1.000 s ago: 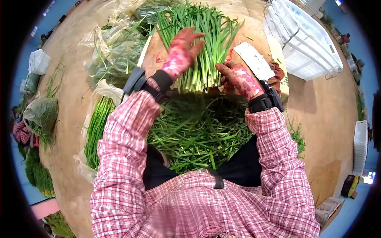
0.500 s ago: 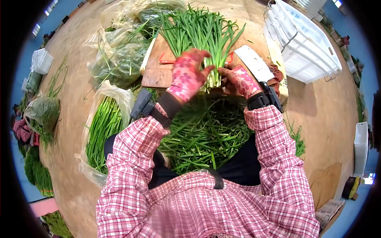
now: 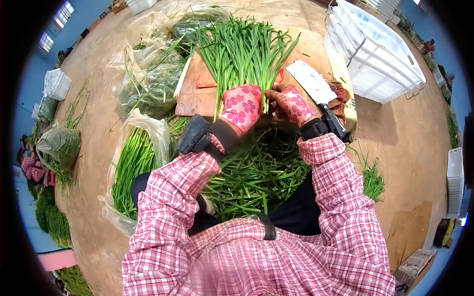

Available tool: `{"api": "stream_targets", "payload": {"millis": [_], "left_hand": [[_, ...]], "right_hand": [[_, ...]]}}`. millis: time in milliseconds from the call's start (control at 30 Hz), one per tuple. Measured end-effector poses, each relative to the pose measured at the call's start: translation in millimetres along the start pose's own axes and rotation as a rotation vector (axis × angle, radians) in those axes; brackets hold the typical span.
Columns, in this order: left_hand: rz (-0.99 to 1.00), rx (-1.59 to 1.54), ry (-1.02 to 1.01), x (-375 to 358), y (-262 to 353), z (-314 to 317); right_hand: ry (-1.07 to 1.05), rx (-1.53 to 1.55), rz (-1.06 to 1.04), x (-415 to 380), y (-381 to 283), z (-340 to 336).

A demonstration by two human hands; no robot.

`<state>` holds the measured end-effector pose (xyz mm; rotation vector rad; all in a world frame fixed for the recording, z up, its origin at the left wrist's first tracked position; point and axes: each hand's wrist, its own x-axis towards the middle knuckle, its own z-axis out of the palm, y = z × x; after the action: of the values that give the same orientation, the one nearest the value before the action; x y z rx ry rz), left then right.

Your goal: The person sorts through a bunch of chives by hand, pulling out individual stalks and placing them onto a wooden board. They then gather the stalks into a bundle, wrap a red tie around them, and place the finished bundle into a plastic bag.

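Note:
A bunch of long green leafy stalks [image 3: 242, 49] lies on a wooden board [image 3: 197, 98], its pale ends toward me. My left hand [image 3: 242, 106], in a pink flowered glove, lies over the stalks' lower ends with its fingers curled down; its fingertips are hidden. Close beside it on the right, my right hand [image 3: 292, 102] has thumb and fingers pressed together at the edge of the stalk ends. What it pinches is too small to make out. A cleaver [image 3: 311, 81] rests on the board beyond my right hand, and a red band [image 3: 205, 85] shows beside the bunch.
Loose green leaves [image 3: 256, 177] fill the space between my legs. An open plastic bag of stalks [image 3: 133, 167] stands at left, with more bags [image 3: 148, 84] behind it. Stacked white crates [image 3: 375, 54] are at right. Another person [image 3: 33, 166] is at the far left.
My left hand has come down over the stalk ends, its fingers now hidden beneath it. My right hand stays near the right edge of the bunch. The view has shifted slightly.

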<state>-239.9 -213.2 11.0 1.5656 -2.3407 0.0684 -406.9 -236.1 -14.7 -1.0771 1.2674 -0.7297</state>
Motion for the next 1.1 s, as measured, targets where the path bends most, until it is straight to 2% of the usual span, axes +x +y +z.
{"api": "stream_targets", "payload": {"millis": [67,100,133,200,233,333,367,400,467,500,533,567,600,667,700,733,800,833,933,1000,1033,1100], "left_hand": [[0.017,-0.047,0.048,-1,-1,1],[-0.024,-0.091,0.027,-4,0,-6],[-0.055,-0.156,0.034,-11,4,-15],[-0.110,-0.155,-0.065,-20,11,-21],[-0.070,-0.191,-0.080,-26,8,-22],[-0.154,-0.463,0.100,-25,-19,-30],[-0.224,-0.496,0.197,-23,-34,-31],[-0.334,-0.487,0.212,-22,-53,-26],[-0.474,-0.242,0.009,-19,-84,-8],[-0.456,-0.367,-0.016,-19,-89,3],[-0.437,-0.493,-0.040,-21,-91,12],[-0.446,-0.694,-0.006,-20,-86,26],[-0.422,-0.701,-0.072,-14,-77,29],[-0.383,-0.537,-0.043,-14,-68,32],[-0.449,-0.611,-0.066,-15,-64,16],[-0.488,-0.643,-0.217,-11,-68,1],[-0.399,-0.322,0.066,-9,-73,12],[-0.362,-0.353,0.054,-3,-71,4],[-0.168,-0.342,0.136,19,-57,11],[-0.038,-0.249,0.007,35,-50,31],[-0.045,-0.192,-0.047,36,-44,39],[-0.050,-0.185,-0.023,38,-43,46]], "right_hand": [[0.001,-0.015,-0.017,7,7,-3],[0.032,-0.082,0.036,-9,-8,1],[0.033,-0.091,0.002,-8,-6,0],[0.032,-0.105,-0.064,1,3,0],[0.001,-0.052,-0.089,6,6,1],[0.049,-0.053,0.010,-1,-2,1],[0.063,-0.038,-0.026,11,8,-2],[0.062,-0.062,-0.027,10,7,-1],[0.070,-0.113,-0.038,8,3,-1],[0.083,-0.130,-0.005,2,-4,2],[0.105,-0.285,-0.147,7,-3,4],[0.070,-0.215,-0.109,11,-2,4],[0.035,-0.144,-0.068,6,-7,9],[-0.003,0.035,-0.042,-11,-20,14],[-0.019,0.124,-0.031,-16,-23,15],[0.000,0.037,-0.062,-17,-22,14],[0.039,-0.134,-0.129,-16,-25,11],[0.047,-0.490,-0.336,6,-15,4],[0.082,-0.643,-0.298,14,-8,-4],[0.075,-0.590,-0.286,19,-1,-6],[0.060,-0.524,-0.248,15,-4,-6],[0.049,-0.381,-0.133,8,-12,-6]]}}
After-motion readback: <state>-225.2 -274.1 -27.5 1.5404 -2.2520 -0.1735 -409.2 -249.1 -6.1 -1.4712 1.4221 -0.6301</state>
